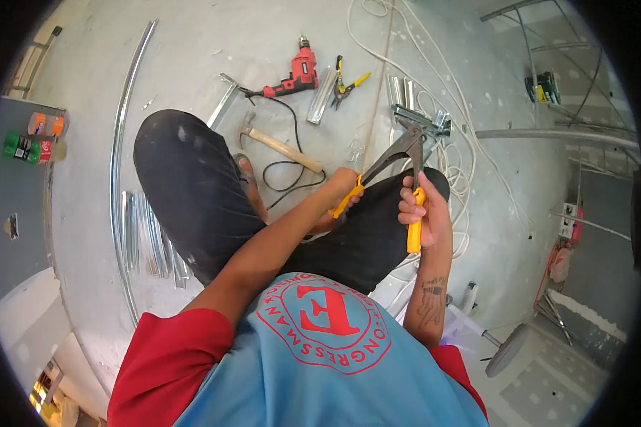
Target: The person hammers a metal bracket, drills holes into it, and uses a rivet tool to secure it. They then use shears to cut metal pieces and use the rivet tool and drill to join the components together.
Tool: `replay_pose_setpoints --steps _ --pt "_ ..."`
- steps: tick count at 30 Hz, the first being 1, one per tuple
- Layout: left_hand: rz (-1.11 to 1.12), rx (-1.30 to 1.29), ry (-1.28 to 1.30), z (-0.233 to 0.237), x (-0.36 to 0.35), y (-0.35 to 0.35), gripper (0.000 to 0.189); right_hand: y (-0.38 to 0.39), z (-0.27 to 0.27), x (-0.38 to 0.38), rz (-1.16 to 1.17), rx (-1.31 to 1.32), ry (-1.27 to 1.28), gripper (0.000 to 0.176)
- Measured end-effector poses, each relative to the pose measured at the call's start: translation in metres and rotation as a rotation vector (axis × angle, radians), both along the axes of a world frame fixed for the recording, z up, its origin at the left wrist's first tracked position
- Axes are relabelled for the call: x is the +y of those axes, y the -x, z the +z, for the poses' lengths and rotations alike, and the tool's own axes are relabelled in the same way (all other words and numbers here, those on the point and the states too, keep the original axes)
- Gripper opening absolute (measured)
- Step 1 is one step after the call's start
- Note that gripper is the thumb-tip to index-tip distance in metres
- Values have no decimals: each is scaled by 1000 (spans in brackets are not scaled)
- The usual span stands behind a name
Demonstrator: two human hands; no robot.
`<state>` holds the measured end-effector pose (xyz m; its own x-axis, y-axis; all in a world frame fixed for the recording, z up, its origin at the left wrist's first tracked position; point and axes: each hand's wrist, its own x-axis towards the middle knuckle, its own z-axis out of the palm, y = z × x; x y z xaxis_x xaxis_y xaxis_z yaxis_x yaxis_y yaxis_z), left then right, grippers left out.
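Note:
Both my hands are on a stud crimper [399, 151] with dark metal arms and yellow grips, its handles spread apart. My left hand [344, 186] is wrapped round one grip, and my right hand [429, 210] closes round the other, upright one. The crimper's head lies over a short metal channel piece [434, 122] beyond my right knee. To the left of this piece lie yellow-handled tin snips [344, 89] and a flat metal strip [323, 96]. A wooden-handled hammer [281, 148] rests on the floor between my legs and the red drill [298, 72].
A long metal channel [127, 107] runs along my left side, beside a stack of metal strips [149, 238]. White cable [463, 171] coils beyond my right knee. Bottles [28, 147] and an orange tape roll [45, 124] stand at far left. Metal framing [548, 135] is on the right.

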<state>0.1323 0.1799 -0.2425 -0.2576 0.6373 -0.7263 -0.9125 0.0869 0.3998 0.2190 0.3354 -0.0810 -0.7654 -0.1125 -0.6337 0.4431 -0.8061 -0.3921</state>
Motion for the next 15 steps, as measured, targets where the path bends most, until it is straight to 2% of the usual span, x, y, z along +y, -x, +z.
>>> replay_pose_setpoints --steps 2,3,4,5,6,8,9,11,12,13,14,15 --pt "-8 239 87 10 2 5 21 -7 2 -6 -4 12 -64 34" --pt "-12 240 85 13 6 3 21 -11 2 -10 -7 29 -128 34" --pt "154 687 181 16 9 0 18 -14 0 -12 30 31 -238 34" --pt "322 1132 278 17 9 -4 16 -13 -6 -17 27 30 -231 34" --pt "316 1129 289 35 1 -3 16 -11 -14 -24 -101 41 -356 34" --pt "87 1328 468 98 -20 9 19 4 -22 -44 -373 53 -529 40" --pt "83 1329 481 114 -28 11 19 7 -28 -41 -369 52 -516 40" --pt "-110 1467 561 132 -42 11 16 9 -39 -31 -348 395 -394 45" --pt "-116 1466 573 128 -49 11 16 12 -40 -39 -373 424 -376 51" --pt "-2 1415 560 122 -57 15 16 12 -44 -44 -373 428 -364 51" --pt "117 1365 545 117 -65 22 15 12 -50 -47 -347 454 -269 52" --pt "117 1369 556 118 -73 31 15 10 -54 -52 -322 473 -174 53"
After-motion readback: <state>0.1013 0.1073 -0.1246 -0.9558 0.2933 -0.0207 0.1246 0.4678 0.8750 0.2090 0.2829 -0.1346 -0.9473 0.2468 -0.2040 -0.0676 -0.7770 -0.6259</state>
